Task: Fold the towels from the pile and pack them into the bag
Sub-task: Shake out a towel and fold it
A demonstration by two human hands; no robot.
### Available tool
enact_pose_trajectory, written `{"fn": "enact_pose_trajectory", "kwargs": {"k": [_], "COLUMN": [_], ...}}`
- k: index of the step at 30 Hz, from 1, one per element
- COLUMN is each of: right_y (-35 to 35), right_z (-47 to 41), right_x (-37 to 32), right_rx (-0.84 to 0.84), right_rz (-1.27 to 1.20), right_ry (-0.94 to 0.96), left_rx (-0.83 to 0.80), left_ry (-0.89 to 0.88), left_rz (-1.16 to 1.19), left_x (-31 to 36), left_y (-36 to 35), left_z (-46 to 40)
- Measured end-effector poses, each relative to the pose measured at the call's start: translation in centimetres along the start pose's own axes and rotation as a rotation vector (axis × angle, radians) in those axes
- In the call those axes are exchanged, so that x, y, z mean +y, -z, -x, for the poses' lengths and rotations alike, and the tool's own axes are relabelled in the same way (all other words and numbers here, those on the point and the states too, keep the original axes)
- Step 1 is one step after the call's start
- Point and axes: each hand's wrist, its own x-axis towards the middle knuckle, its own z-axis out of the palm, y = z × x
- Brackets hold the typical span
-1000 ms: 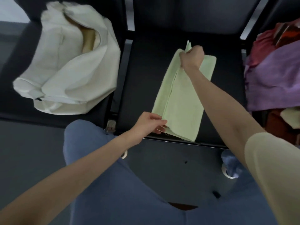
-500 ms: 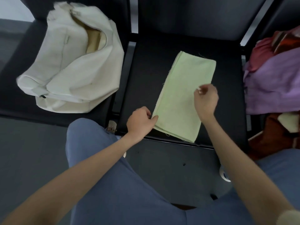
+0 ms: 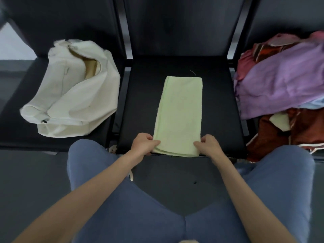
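green towel (image 3: 178, 116) flat on middle seat (image 3: 219, 106), extending far from hands | left hand (image 3: 142, 143) pinches near-left corner | right hand (image 3: 208, 145) pinches near-right corner

A row of three black seats carries everything. On the middle seat (image 3: 140, 95) a pale green towel (image 3: 180, 116), folded into a long strip, lies flat from near the back edge to the front edge, its near end just over that edge. The left seat (image 3: 15, 137) holds a cream cloth bag (image 3: 70, 106), slumped with its mouth open toward the backrest. The right seat is almost hidden under a pile of towels (image 3: 280, 85), purple, pink and rust-brown.
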Motion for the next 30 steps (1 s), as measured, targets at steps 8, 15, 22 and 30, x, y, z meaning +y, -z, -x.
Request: {"fn": "enact_pose_trajectory", "kwargs": {"k": [8,15,22,30], "right_y": [2.1,4.3,3.9,2.5], "right_z": [3.7,0.0,-3.2,-3.0], "right_x": [1.1,-1.8,-4.2,-2.5], "right_rx": [-0.017,-0.228,-0.164,0.176], "right_rz": [-0.51,-1.176,-1.181,-0.494], "right_ry": [0.069,-0.258,-0.31,0.206], "left_rx": [-0.105,-0.155,-0.075,0.105], "left_ry": [0.007,0.067,0.064,-0.468], "left_rz": [0.418,0.963,1.011,0.149], "left_x": [0.2,3.8,4.9,2.4], "left_y": [1.2,1.3,-0.8,-0.1], "left_z": [3.5,0.9,-3.4,-3.9]}}
